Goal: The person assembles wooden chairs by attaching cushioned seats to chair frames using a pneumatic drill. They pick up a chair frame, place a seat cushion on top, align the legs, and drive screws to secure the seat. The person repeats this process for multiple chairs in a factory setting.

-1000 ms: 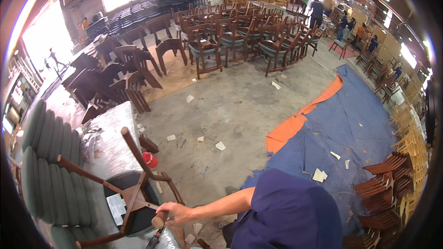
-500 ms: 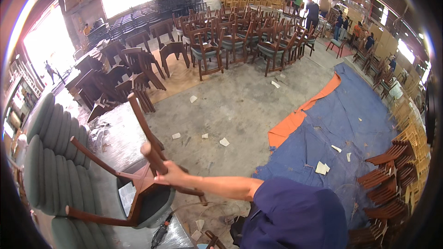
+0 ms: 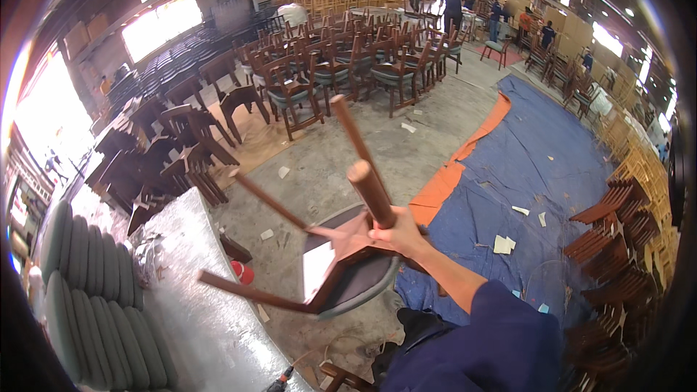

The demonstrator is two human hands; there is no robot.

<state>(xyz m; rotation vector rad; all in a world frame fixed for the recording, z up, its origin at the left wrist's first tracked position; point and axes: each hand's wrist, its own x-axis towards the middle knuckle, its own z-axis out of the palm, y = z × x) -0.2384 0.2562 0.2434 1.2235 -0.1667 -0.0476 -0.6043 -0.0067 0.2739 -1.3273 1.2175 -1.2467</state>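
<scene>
Concrete floor [image 3: 348,145] spreads below, crowded with wooden chairs behind and a blue tarp [image 3: 537,174] at right. One hand [image 3: 398,234], which one unclear, has fingers closed around a leg of an upturned chair [image 3: 341,261], held above the floor beside a foil-covered counter [image 3: 196,305].

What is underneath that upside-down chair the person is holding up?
Beneath the chair lies bare concrete floor and the edge of the blue tarp. The floor directly under its grey seat is hidden. The right hand grips one leg.
</scene>
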